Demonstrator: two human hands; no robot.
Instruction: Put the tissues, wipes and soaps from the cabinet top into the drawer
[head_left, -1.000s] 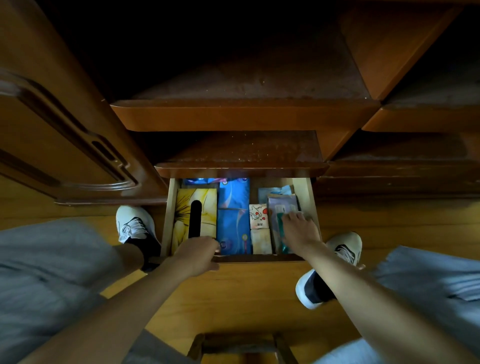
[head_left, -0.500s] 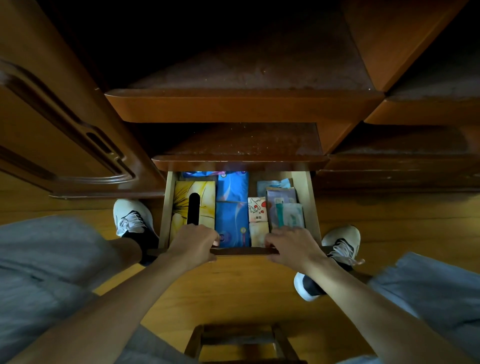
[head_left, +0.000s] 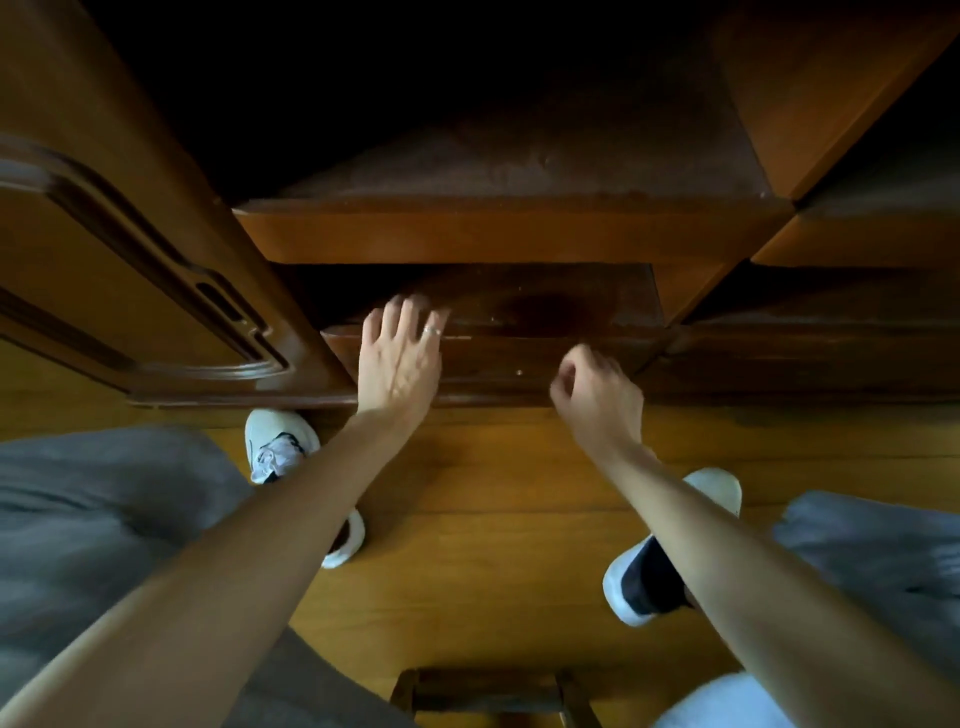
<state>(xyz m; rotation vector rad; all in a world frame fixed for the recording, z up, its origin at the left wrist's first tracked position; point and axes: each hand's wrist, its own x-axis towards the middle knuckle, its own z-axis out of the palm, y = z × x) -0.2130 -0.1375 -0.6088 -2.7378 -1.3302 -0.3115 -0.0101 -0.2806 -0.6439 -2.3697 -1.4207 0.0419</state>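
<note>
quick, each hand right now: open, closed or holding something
Left hand: open, fingers spread flat against the shut drawer front, holding nothing.
Right hand: loosely curled and blurred, nothing visible in it.

Dim, warm light (deep shadow above), wide-angle bending, blurred edges.

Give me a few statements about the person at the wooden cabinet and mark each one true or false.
1. The drawer is pushed shut. True.
2. The left hand lies flat with spread fingers on the drawer front. True.
3. The right hand holds a packet of tissues. False: it is loosely curled and holds nothing that shows.
4. The cabinet door on the left stands closed. False: it is swung open.
5. There is a ring on the left hand. True.
6. The person is barefoot. False: white shoes are on the feet.
</note>
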